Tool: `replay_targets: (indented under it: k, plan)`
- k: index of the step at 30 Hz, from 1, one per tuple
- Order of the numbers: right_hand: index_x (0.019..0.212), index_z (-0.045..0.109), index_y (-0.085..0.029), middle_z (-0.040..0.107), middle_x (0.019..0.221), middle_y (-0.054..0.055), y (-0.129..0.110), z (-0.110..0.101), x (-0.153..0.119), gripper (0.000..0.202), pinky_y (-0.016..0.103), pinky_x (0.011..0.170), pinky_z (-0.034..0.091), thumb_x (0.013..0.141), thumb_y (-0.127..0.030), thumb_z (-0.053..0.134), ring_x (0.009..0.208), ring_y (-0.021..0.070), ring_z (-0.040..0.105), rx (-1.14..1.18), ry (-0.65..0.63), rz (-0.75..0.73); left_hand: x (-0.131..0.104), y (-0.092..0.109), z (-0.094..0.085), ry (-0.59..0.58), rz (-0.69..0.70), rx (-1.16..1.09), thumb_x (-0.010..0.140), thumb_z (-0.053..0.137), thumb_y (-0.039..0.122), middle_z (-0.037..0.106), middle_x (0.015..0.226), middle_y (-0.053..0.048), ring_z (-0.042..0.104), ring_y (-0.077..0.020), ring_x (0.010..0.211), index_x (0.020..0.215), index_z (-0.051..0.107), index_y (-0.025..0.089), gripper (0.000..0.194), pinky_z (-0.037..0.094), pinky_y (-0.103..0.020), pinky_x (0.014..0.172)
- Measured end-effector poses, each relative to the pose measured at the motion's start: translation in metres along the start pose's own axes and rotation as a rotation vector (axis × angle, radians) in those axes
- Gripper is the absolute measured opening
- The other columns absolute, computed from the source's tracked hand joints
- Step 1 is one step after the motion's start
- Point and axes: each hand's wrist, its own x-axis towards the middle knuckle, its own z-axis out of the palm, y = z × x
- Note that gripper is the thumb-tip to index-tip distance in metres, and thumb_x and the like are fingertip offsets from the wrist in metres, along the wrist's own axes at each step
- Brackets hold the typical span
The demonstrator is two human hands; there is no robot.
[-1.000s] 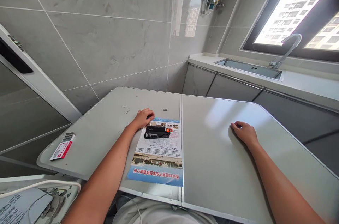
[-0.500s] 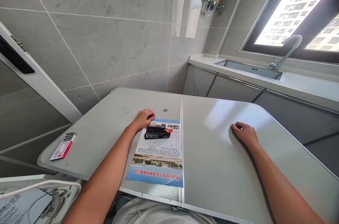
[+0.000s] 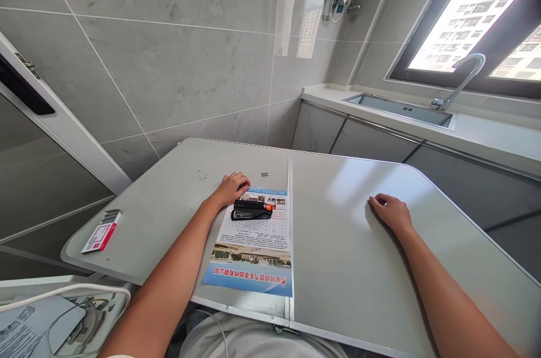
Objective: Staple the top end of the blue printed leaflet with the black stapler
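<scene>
On the table's left half, a printed leaflet (image 3: pixel 249 268) lies with its lettering upside down to me. A black stapler (image 3: pixel 252 210) with an orange-red patch rests across its upper part. My left hand (image 3: pixel 232 188) lies at the leaflet's top left corner, fingers loosely bent and slightly apart, beside the stapler without gripping it. Two short staple strips (image 3: pixel 264 174) lie beyond that hand. Loose staples (image 3: pixel 203 176) are scattered to its left. My right hand (image 3: pixel 391 211) rests on the right half with its fingers curled in; nothing shows in it.
A red-and-white box (image 3: pixel 101 237), its end showing grey staple strips, lies near the left edge of the folding table (image 3: pixel 329 268). A sink (image 3: pixel 401 110) with a tap (image 3: pixel 465 79) is set in the counter at the back right. Tiled wall stands behind the table.
My left hand's fingers have shifted very slightly to the right at the leaflet's corner. The right hand, stapler and leaflet stay where they were.
</scene>
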Motion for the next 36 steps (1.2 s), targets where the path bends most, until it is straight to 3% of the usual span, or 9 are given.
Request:
replay_targets:
  k: [6, 22, 36]
  plan:
    - [0.072, 0.067, -0.024, 0.071, 0.079, 0.006, -0.0032, -0.0024, -0.0016, 0.033, 0.032, 0.063, 0.038, 0.081, -0.051, 0.051, 0.071, 0.0231, 0.058, 0.007, -0.014, 0.021, 0.0005, 0.0021, 0.0007, -0.012, 0.023, -0.004, 0.101, 0.054, 0.034, 0.068, 0.112, -0.006, 0.059, -0.0249, 0.109, 0.104, 0.071, 0.024, 0.020, 0.038, -0.040, 0.097]
    - [0.068, 0.066, -0.023, 0.071, 0.074, 0.007, -0.0050, -0.0033, -0.0015, 0.033, 0.032, 0.059, 0.037, 0.078, -0.051, 0.052, 0.065, 0.0219, 0.056, 0.011, 0.014, -0.004, 0.0043, 0.0065, 0.0065, -0.020, 0.032, 0.003, 0.103, 0.047, 0.025, 0.068, 0.108, -0.005, 0.059, -0.0231, 0.103, 0.100, 0.061, 0.022, 0.015, 0.035, -0.037, 0.086]
    - [0.070, 0.065, -0.024, 0.071, 0.074, 0.007, -0.0057, -0.0037, -0.0023, 0.032, 0.033, 0.061, 0.039, 0.079, -0.051, 0.052, 0.067, 0.0230, 0.058, 0.013, -0.002, 0.013, 0.0050, 0.0056, 0.0074, -0.024, 0.025, -0.006, 0.103, 0.045, 0.026, 0.068, 0.104, -0.005, 0.058, -0.0236, 0.100, 0.100, 0.061, 0.023, 0.016, 0.036, -0.037, 0.088]
